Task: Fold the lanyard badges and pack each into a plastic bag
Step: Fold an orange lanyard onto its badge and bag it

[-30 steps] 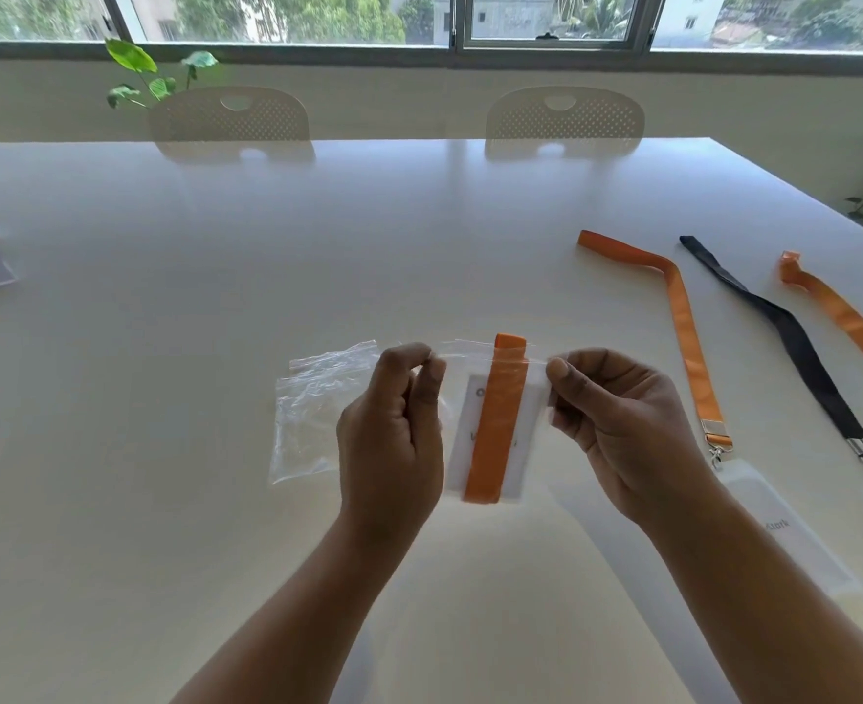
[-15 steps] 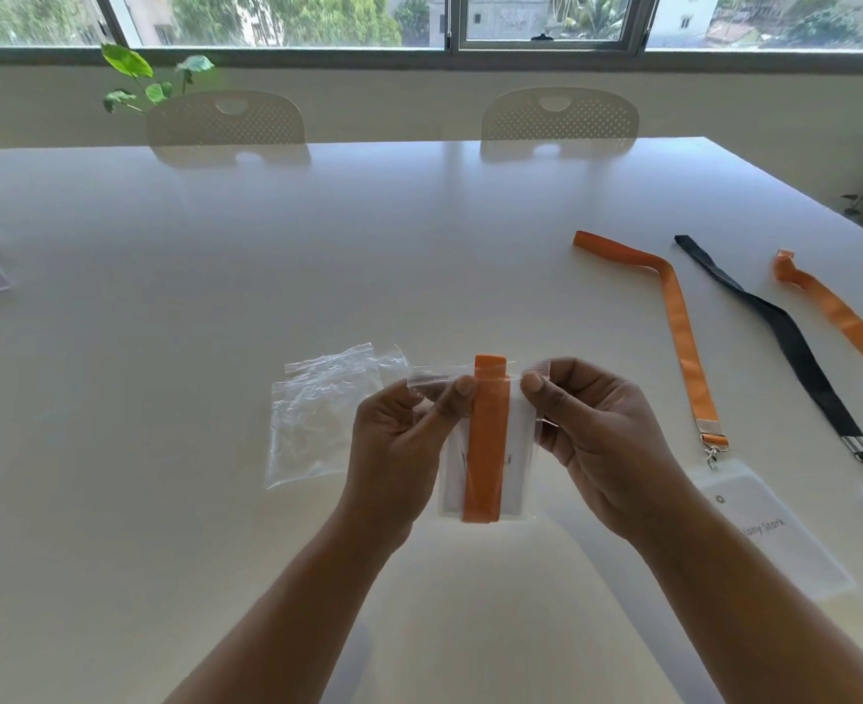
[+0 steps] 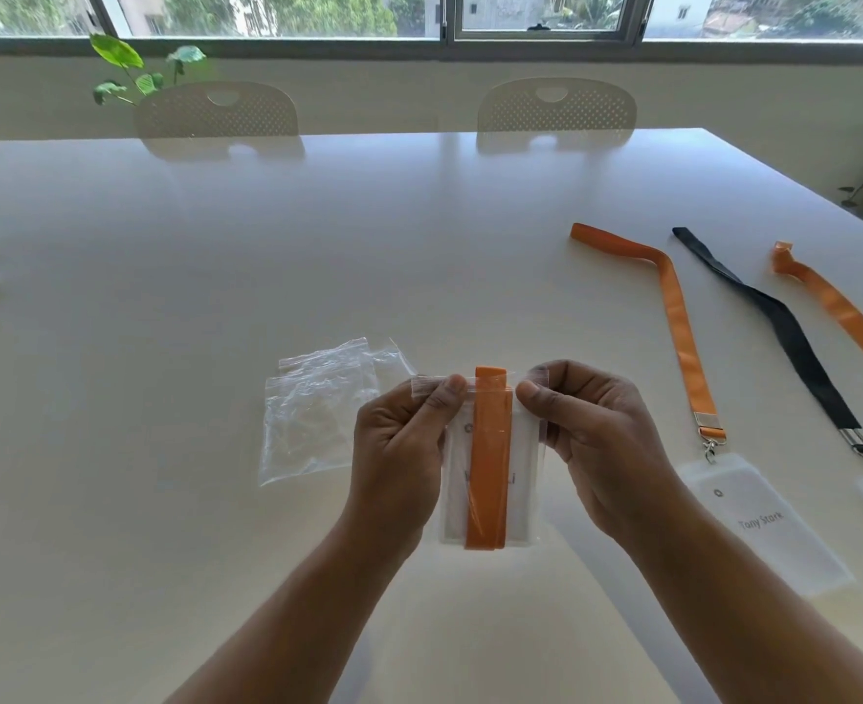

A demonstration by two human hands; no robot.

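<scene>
Though gripped out near its top corners a second ago, now pinched closer in by the left hand (image 3: pixel 398 449) and right hand (image 3: pixel 586 439), thumb against fingers on the top strip of the bag (image 3: pixel 533 464), close on either side of the folded strap (image 3: pixel 490 459). Held upright just above the worktop (image 3: pixel 216 297), with badge (image 3: pixel 457 505) and strap inside. Reads as pressing the seal shut from the ends inward, so probably one badge almost packed.

Further out and not yet dealt with: spare bags (image 3: pixel 312 419) lying just left of the hands, then an orange lanyard (image 3: pixel 680 327), black lanyard (image 3: pixel 785 322) and far lanyard (image 3: pixel 840 307) stretched out unfolded well to the right.

Impossible to tell if sealed behind the strap's top end, poking up level with the strip. Name on the held badge covered by the strap. Black lanyard's badge and the far lanyard's lower end cut off at the right edge.
</scene>
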